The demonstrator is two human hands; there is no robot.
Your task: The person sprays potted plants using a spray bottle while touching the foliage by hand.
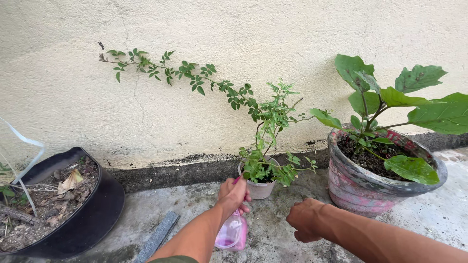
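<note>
My left hand [233, 193] grips a pink spray bottle [232, 233], its nozzle close to the rim of a small pale pot [260, 190]. That pot holds a leafy plant [265, 160] with one long stem trailing up and left across the cream wall [204, 29]. My right hand [304, 220] hovers to the right of the bottle, fingers curled into a loose fist, holding nothing. It is apart from both pots.
A large worn pink-and-grey pot [351, 187] with a broad-leaved plant [390, 102] stands at the right. At the left sits a black container [92, 214] with soil and dry leaves. A grey strip [158, 236] lies on the concrete floor [438, 214].
</note>
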